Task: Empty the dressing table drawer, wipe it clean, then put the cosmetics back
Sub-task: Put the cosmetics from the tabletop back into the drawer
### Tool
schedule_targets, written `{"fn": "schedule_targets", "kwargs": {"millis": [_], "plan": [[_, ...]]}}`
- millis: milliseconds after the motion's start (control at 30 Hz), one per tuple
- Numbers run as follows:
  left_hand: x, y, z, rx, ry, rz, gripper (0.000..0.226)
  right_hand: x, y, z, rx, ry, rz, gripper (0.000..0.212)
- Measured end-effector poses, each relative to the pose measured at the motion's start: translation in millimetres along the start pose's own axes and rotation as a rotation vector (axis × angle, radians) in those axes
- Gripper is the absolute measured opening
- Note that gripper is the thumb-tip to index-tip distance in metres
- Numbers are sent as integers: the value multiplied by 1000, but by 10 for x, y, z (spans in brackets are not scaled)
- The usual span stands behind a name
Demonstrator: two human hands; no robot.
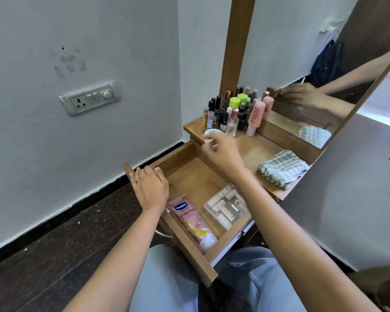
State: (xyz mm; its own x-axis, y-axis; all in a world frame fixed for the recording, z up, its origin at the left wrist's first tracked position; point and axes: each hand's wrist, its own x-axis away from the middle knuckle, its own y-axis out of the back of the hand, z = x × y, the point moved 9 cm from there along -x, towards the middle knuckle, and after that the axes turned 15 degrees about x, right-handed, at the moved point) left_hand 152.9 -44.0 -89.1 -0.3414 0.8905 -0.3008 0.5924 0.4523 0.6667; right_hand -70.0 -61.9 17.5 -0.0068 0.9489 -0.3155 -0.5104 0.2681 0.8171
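The wooden drawer is pulled out over my lap. A pink Vaseline tube lies along its front wall, and a clear plastic box of small bottles sits beside it. The drawer's far half is bare wood. My left hand grips the drawer's front rim. My right hand hovers above the drawer's back, pinching a small white item next to a round white jar on the tabletop.
Several cosmetic bottles crowd the tabletop's back left corner. A folded checked cloth lies on the dressing table to the right. The mirror stands behind. A wall with a switch plate is left.
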Motion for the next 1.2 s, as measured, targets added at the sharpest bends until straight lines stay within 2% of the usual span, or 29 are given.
{"fn": "schedule_targets", "kwargs": {"millis": [67, 133, 233, 400, 633, 800, 900, 967, 1067, 1200], "plan": [[0, 0, -1, 0, -6, -1, 41, -181, 522, -235, 27, -112, -263, 28], [1, -4, -2, -3, -12, 3, 41, -358, 860, -483, 153, -195, -391, 33], [-2, -5, -1, -7, -10, 3, 41, -616, 1025, -792, 345, -266, -343, 39], [-7, -6, -8, -7, -4, 5, 42, -815, 890, -930, 549, -197, -184, 35], [-6, -11, 2, -20, 3, 11, 42, -700, 895, -930, 505, -245, -222, 24], [-10, 5, -7, -8, 5, 2, 43, -487, 1245, -621, 302, -208, -312, 26], [-4, 24, -28, 11, 9, -4, 42, -278, 1283, -188, 162, -138, -174, 36], [4, 34, -36, 17, 8, -5, 42, -166, 1037, 92, 170, -54, 35, 38], [1, 35, -27, 22, 18, -6, 41, 73, 277, 308, 201, 68, 431, 36], [7, 43, -39, 38, 26, -12, 41, 433, -581, 158, 189, 31, 769, 34]]}}
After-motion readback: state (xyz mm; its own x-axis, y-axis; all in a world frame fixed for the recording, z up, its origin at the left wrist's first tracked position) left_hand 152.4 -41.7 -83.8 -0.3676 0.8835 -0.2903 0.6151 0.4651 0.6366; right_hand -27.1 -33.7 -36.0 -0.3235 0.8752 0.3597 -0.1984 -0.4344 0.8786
